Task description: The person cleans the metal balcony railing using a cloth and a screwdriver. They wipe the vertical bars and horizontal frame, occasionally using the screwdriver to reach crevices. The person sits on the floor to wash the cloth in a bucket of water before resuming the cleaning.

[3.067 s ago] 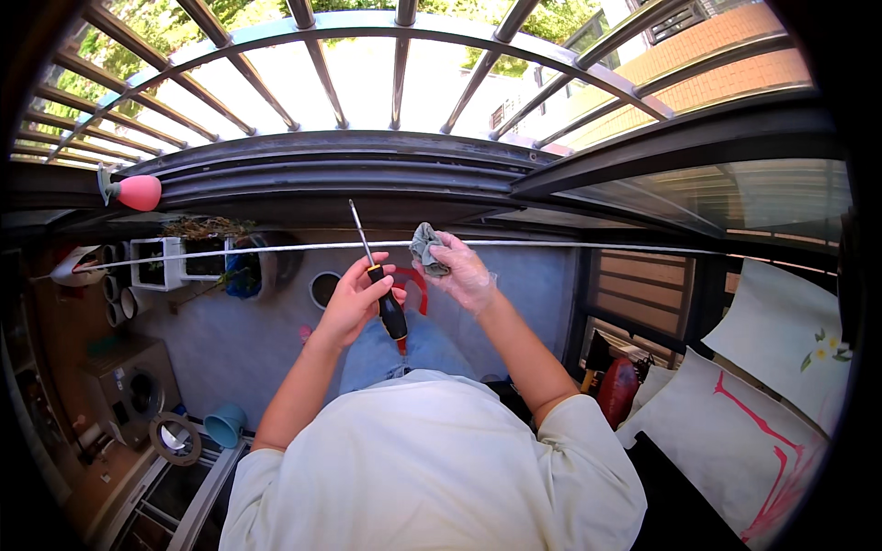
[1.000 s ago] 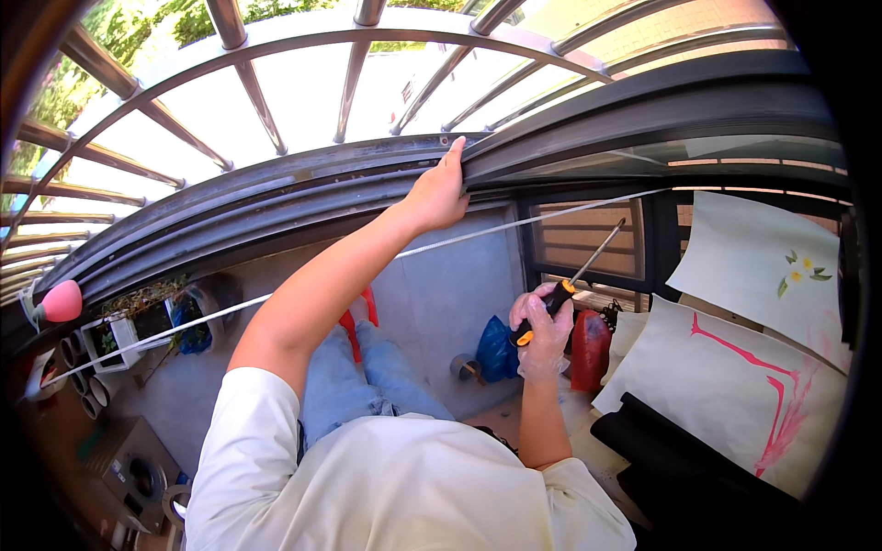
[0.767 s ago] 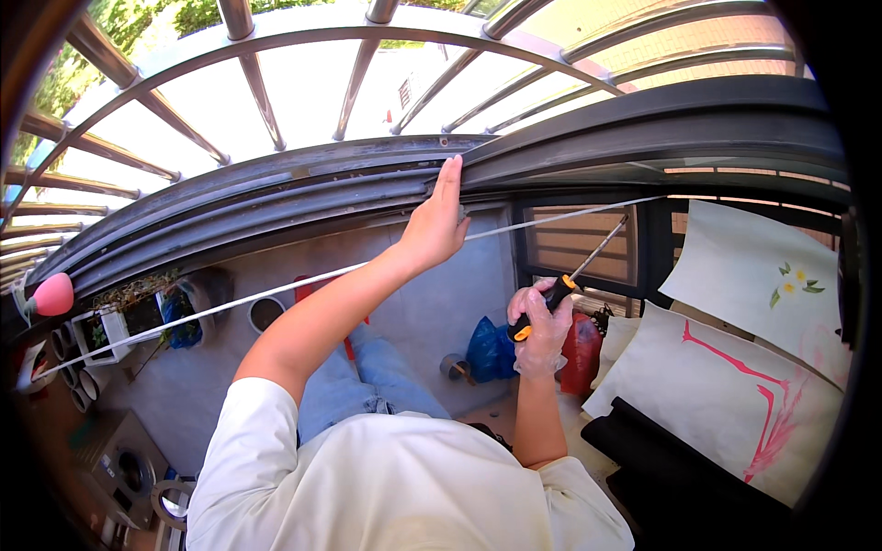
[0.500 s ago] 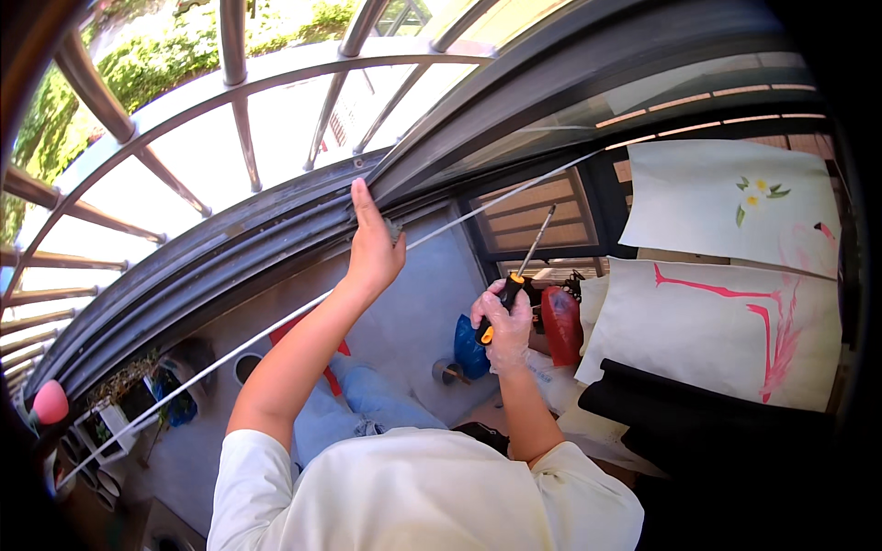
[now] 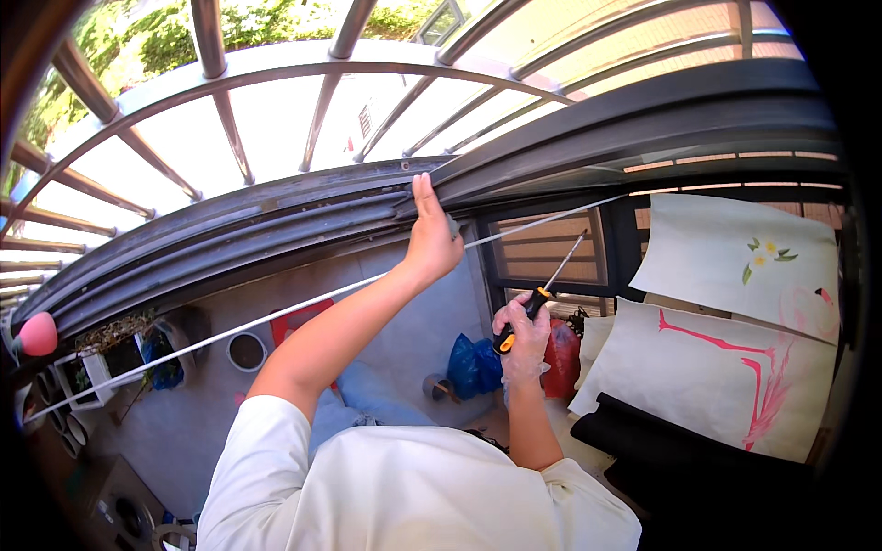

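My left hand reaches up to the near end of the dark sliding window sash. Its fingers are stretched straight and lie against the sash edge. By its thumb shows a small grey-green thing, too hidden to name. My right hand, in a clear plastic glove, is closed round the black and yellow handle of a screwdriver. The screwdriver's metal shaft points up and away to the right. Below the sash end runs the dark window track, with several parallel grooves.
A white cord crosses in front of me, close below my left hand. Metal railing bars stand outside. To the right hang painted sheets above black fabric. Blue and red plastic bags and planters are lower down.
The window sash has slid to the right along its track, with my left hand moving along at its edge. My right hand still holds the screwdriver. The whole view has shifted somewhat.
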The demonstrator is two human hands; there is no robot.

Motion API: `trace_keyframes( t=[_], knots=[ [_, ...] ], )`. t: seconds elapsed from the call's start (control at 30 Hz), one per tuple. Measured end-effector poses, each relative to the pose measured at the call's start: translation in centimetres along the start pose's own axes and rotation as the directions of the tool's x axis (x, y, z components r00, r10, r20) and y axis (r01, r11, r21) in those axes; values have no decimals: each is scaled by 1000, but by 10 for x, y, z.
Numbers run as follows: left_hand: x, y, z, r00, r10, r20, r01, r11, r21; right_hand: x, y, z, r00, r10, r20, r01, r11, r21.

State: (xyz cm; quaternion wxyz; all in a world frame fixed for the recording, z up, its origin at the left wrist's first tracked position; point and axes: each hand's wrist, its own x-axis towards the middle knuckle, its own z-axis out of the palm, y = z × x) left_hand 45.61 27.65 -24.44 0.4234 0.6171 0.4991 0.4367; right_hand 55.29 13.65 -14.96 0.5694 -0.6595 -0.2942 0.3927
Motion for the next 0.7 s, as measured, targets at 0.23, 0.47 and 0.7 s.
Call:
trace_keyframes(
  t=[0.23,0.47,0.7],
  knots=[
    [-1,-6,-11,987,15,158,-6,998,-57,9,-10,41,996,12,93,-19,997,77],
    [6,10,-6,950,-192,246,197,980,4,12,-12,48,999,13,49,-17,996,84],
    [9,-20,-11,988,6,155,16,990,-139,0,-16,68,994,-40,102,19,981,195]
  ],
)
